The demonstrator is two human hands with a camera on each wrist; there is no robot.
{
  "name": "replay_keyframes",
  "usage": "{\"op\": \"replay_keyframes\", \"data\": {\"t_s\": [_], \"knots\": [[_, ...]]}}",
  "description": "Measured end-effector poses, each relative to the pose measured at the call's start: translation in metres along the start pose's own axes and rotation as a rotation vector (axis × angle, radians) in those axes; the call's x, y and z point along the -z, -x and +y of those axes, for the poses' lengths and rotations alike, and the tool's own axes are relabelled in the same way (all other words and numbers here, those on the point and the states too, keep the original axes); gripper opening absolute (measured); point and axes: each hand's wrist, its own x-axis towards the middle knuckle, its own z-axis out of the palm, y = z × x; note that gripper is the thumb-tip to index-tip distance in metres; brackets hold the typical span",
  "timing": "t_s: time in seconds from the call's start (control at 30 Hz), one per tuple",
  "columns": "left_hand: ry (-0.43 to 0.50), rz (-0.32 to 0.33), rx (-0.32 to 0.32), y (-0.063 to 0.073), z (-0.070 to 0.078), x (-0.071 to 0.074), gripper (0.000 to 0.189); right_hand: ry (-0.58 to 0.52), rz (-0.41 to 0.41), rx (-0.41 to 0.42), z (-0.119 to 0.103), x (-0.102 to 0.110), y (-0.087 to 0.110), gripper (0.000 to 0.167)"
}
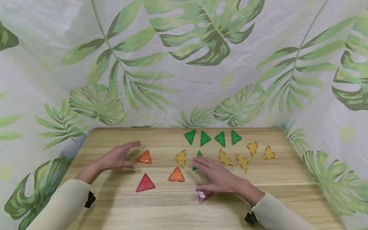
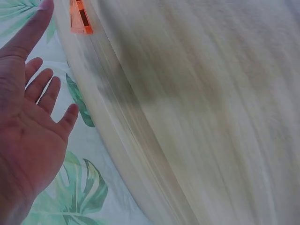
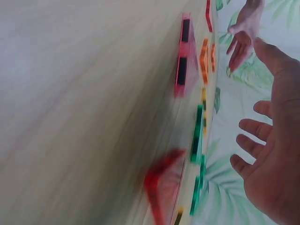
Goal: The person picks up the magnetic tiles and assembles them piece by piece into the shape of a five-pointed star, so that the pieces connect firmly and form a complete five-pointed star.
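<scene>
My left hand (image 1: 116,156) hovers at the left with fingers spread and nothing in its grasp. Just beyond its fingertips lies an orange triangle tile (image 1: 145,157), whose edge also shows in the left wrist view. My right hand (image 1: 218,175) reaches in from the right, fingers extended, over a pink-purple triangle tile (image 1: 202,196) and a green triangle tile (image 1: 197,156), partly covering both. A red tile (image 3: 161,183) appears low in the right wrist view; in the head view the right hand hides it. A red triangle (image 1: 145,183) and a second orange triangle (image 1: 176,174) lie between the hands.
A row of green triangles (image 1: 220,139) runs along the far side of the wooden table (image 1: 161,214). Several yellow triangles (image 1: 242,162) are scattered to its right, and one yellow triangle (image 1: 181,158) lies mid-table. Leaf-patterned cloth (image 1: 184,80) hangs behind the table.
</scene>
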Motion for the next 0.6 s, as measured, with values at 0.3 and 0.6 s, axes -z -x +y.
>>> {"op": "replay_keyframes", "data": {"t_s": [0.3,0.6], "knots": [[0.058,-0.064,0.009,-0.016,-0.008,-0.008,0.093,-0.209,-0.066,0.036,-0.009,-0.017,-0.044,0.091],[0.088,-0.124,0.063,-0.025,-0.013,-0.011,0.089,-0.319,-0.133,0.054,-0.021,-0.032,-0.085,0.088]]}}
